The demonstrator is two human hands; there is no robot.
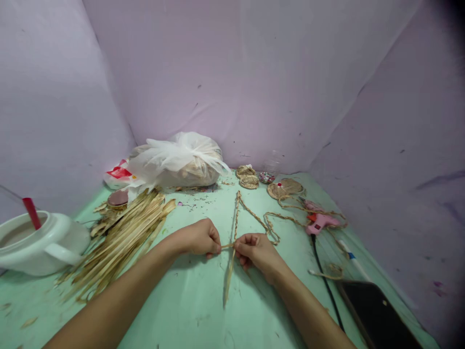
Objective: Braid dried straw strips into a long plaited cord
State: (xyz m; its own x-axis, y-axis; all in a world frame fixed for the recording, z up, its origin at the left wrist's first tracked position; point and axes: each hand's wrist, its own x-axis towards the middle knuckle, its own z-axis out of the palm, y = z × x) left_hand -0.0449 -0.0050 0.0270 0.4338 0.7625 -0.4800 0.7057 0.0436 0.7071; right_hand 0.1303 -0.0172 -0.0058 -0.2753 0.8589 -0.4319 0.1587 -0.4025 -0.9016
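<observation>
- Centrally, the left hand (204, 238) is closed, its fingertips pinching a thin strip of dried fibre (227, 246) that spans the short gap to the other hand.
- The right hand (257, 252) is also closed, thumb and fingers gripping the lower end of a braided fibre cord (237, 215) just below the centre of the frame.
- From that grip the cord runs up to a bend, then turns down and winds toward the right of the frame; a loose fibre end (228, 283) hangs below the hands, over the pale green table cover (189, 315).
- At left lies a bundle of dried leaf strips (127, 237), beside a white pot (54, 242) with a red stick (32, 213) standing in it.
- Left of upper centre sits a knotted white plastic bag (181, 162), a red-and-white packet (119, 172) by its left side.
- Right of centre, farther back, are small coiled fibre pieces (249, 182), colourful beads (268, 177) and larger coiled fibre pieces (285, 189).
- At right rests a pink glue gun (321, 222) with a black cable (323, 271); a blue-and-white pen (354, 261) lies below it, and a dark smartphone (378, 315) fills the lower right corner area.
</observation>
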